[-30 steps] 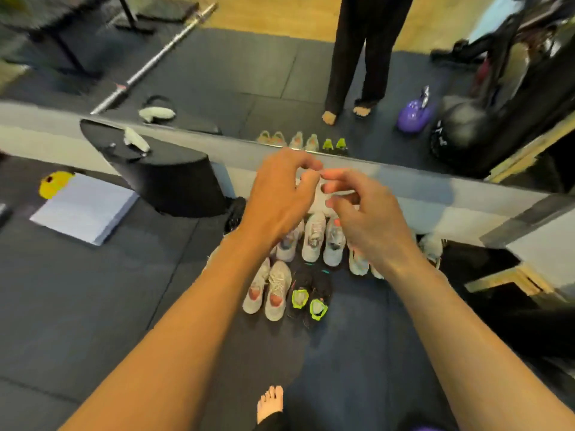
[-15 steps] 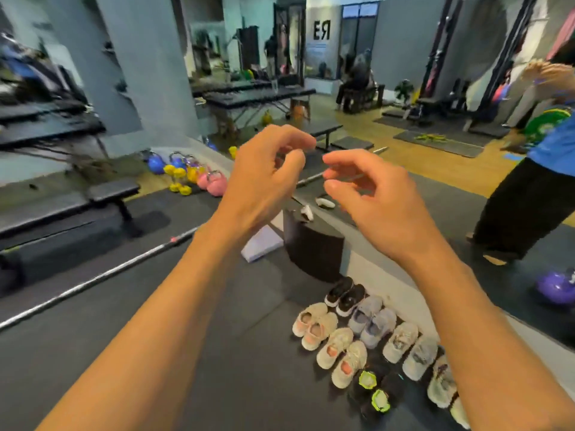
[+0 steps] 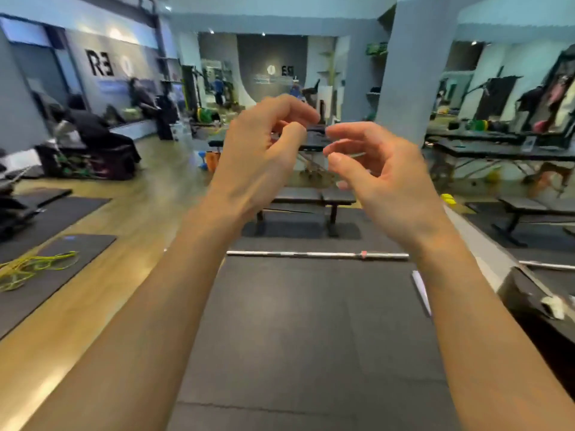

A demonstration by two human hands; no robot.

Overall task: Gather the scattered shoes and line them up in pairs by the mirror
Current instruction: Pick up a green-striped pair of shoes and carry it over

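With my left grip [image 3: 264, 150] and right grip [image 3: 382, 175] loosely curled on nothing and no shoes in view, I could trip on the barbell [image 3: 317, 254] ahead.

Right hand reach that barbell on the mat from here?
Probably not: the right hand is raised and empty, and the barbell lies on the mat well ahead. Nothing blocks it; a step and bend seem needed.

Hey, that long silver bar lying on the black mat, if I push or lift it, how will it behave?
The bar is round and lies on the flat mat, so a sideways push would probably roll it. It looks like solid metal, so likely heavy and stiff. Lifted by one end, it would probably pivot, not bend.
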